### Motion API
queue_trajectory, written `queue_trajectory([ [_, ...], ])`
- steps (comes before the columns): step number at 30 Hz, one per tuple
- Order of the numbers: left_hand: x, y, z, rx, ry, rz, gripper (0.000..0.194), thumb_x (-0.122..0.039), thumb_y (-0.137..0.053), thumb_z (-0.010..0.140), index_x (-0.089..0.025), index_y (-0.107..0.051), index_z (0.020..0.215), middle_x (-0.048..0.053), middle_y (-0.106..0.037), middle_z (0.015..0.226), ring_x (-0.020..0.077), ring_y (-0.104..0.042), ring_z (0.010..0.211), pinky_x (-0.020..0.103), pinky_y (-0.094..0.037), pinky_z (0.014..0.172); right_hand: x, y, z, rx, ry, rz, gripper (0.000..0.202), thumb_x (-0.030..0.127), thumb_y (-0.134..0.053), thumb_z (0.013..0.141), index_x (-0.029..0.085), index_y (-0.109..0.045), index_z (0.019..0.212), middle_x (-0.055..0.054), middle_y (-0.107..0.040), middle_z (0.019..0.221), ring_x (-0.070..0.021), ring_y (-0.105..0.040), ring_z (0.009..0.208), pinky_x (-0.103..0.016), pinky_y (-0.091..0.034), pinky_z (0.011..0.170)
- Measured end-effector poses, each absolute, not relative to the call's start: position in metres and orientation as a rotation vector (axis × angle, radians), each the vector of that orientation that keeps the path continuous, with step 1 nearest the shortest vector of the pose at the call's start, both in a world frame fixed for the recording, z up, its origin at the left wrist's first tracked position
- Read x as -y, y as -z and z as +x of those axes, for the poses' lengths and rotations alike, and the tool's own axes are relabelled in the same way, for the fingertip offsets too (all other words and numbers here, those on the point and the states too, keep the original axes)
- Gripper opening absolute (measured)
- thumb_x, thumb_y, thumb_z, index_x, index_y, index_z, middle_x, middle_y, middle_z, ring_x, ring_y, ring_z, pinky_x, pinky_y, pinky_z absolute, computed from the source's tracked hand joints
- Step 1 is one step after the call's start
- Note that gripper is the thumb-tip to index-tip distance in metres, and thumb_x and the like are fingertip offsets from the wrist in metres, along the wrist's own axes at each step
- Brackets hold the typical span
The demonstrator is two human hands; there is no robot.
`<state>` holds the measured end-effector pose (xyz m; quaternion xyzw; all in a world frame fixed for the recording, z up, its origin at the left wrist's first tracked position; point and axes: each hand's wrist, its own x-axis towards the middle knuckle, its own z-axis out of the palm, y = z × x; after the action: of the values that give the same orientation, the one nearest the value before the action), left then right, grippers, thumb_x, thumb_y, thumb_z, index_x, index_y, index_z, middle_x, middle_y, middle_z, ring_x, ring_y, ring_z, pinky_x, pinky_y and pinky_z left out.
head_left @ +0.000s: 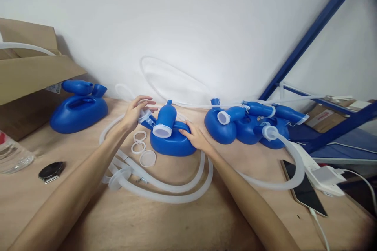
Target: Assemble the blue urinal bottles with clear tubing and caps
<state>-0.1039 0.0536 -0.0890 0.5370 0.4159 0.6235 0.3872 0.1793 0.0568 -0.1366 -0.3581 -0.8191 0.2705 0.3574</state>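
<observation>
A blue plastic urinal bottle [173, 147] sits on the wooden table in front of me. My right hand [196, 136] is wrapped round its handle. At the bottle's neck, on the left, is a translucent white cap [145, 116]. My left hand [137, 111] is beside this cap with its fingers stretched out; whether the palm touches the cap I cannot tell. A blue funnel-shaped piece [166, 117] with a white-covered mouth rests on the bottle. Left of the bottle lie two white rings [140, 136] and a translucent round lid [147, 158].
Clear hoses [176, 197] curl in front, with a white disc [119, 178] on them. More blue bottles [219, 127] stand right, another blue bottle [78, 115] left by a cardboard box [32, 113]. A watch [51, 170], water bottle [13, 153], phone [304, 188] and power strip [312, 170] lie around.
</observation>
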Motion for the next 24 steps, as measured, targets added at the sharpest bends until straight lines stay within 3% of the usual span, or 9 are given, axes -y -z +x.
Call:
queue_trajectory([
  [6, -0.026, 0.103, -0.103, -1.309, -1.492, 1.736, 0.037, -0.053, -0.073, 0.082, -0.02, -0.07, 0.098, 0.008, -0.075, 0.1, 0.0265, -0.069, 0.094, 0.036, -0.056, 0.084, -0.055, 0.136, 0.178, 2.08, -0.698, -0.955, 0.027, 0.046, -0.057, 0.097, 0.022, -0.064, 0.107, -0.009, -0.072, 0.117, -0.0286, -0.065, 0.11, -0.044, -0.046, 0.104],
  [12, -0.027, 0.109, -0.099, -1.475, -1.43, 1.785, 0.033, -0.051, -0.065, 0.084, -0.02, -0.066, 0.096, 0.004, -0.073, 0.087, 0.0215, -0.066, 0.078, 0.03, -0.053, 0.069, -0.05, 0.135, 0.177, 2.136, -0.644, -0.971, 0.029, 0.041, -0.056, 0.094, 0.019, -0.063, 0.112, -0.013, -0.07, 0.118, -0.0309, -0.064, 0.112, -0.047, -0.045, 0.105],
  [18, -0.029, 0.105, -0.092, -1.497, -1.478, 1.806, 0.029, -0.05, -0.06, 0.086, -0.021, -0.062, 0.09, 0.003, -0.071, 0.082, 0.0224, -0.066, 0.079, 0.031, -0.052, 0.072, -0.05, 0.136, 0.176, 2.163, -0.625, -0.969, 0.03, 0.032, -0.054, 0.09, 0.02, -0.062, 0.116, -0.013, -0.07, 0.121, -0.0309, -0.062, 0.116, -0.048, -0.044, 0.108],
  [24, -0.027, 0.094, -0.089, -1.815, -1.246, 1.949, 0.046, -0.06, -0.039, 0.099, -0.023, -0.06, 0.082, 0.005, -0.07, 0.077, 0.0267, -0.064, 0.079, 0.034, -0.046, 0.076, -0.049, 0.14, 0.175, 2.158, -0.598, -1.002, 0.032, 0.032, -0.05, 0.092, 0.02, -0.061, 0.12, -0.014, -0.067, 0.127, -0.0314, -0.06, 0.119, -0.049, -0.042, 0.11],
])
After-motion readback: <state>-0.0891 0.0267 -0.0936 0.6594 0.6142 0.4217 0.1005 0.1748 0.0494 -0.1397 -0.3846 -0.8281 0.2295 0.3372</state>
